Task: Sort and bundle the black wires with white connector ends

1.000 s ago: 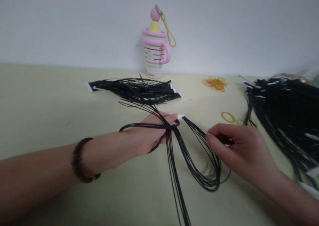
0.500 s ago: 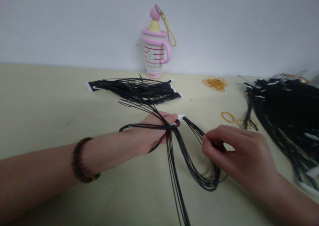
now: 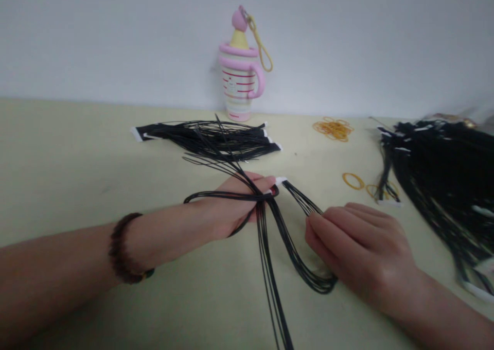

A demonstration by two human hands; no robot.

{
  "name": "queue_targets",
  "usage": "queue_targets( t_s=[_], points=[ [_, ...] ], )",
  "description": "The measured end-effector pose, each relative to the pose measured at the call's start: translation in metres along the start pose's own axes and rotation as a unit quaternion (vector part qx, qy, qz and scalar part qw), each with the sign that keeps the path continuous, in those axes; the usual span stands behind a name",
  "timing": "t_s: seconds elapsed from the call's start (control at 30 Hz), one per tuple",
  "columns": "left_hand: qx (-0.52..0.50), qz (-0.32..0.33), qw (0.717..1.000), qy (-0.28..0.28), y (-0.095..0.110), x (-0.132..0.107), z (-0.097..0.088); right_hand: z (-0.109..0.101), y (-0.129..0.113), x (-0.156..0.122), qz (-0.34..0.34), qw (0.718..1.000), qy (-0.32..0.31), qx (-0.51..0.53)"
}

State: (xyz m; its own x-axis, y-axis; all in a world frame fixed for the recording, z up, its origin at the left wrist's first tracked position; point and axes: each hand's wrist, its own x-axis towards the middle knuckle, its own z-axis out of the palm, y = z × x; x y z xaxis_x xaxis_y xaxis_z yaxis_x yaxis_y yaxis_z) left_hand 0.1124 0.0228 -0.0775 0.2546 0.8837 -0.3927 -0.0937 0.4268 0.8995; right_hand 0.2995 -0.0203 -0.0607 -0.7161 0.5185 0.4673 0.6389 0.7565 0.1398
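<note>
A bundle of thin black wires (image 3: pixel 287 242) loops in front of me, some strands crossing over my left wrist and others hanging toward the near edge. My left hand (image 3: pixel 241 200) is closed round the bundle, with a white connector (image 3: pixel 281 180) at its fingertips and a bit of red beside it. My right hand (image 3: pixel 357 252) is closed on the wires that run down from that connector, thumb against the fingers. Inside its grip the strands are hidden; a loop of them comes out below.
Behind lies a flat bunch of black wires with white connectors (image 3: pixel 216 136), before a pink-handled cup (image 3: pixel 240 85). Rubber bands (image 3: pixel 334 129) lie in a pile, with a couple of loose bands (image 3: pixel 353 181) nearer. A large heap of black wires (image 3: pixel 447 170) covers the right side.
My right hand has moved slightly down and left, its fingers curling more fully round the wires. My left hand stays in place. A white connector by the loose bands is now uncovered.
</note>
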Motion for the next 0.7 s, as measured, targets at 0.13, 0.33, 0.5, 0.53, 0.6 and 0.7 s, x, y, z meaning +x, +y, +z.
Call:
queue_targets(
  t_s=[0.13,0.33,0.5,0.53,0.6,0.7],
  points=[
    [0.009,0.022,0.999,-0.029,0.001,0.001,0.000,-0.001,-0.002,0.004,-0.014,0.999,-0.004,-0.032],
    [0.049,0.053,0.992,-0.100,-0.004,0.000,-0.001,0.010,-0.001,0.007,0.084,0.996,-0.026,0.019],
    [0.070,0.074,0.988,-0.119,-0.008,0.000,0.001,0.019,-0.002,0.011,0.094,0.987,-0.024,0.124],
    [0.066,0.076,0.988,-0.120,-0.007,0.000,0.002,0.021,-0.003,0.011,0.092,0.985,-0.026,0.144],
    [0.065,0.080,0.987,-0.121,-0.006,0.000,0.003,0.024,-0.004,0.013,0.093,0.983,-0.013,0.158],
    [0.058,0.081,0.989,-0.113,-0.006,0.000,0.004,0.028,-0.006,0.014,0.089,0.985,0.009,0.150]
  ],
)
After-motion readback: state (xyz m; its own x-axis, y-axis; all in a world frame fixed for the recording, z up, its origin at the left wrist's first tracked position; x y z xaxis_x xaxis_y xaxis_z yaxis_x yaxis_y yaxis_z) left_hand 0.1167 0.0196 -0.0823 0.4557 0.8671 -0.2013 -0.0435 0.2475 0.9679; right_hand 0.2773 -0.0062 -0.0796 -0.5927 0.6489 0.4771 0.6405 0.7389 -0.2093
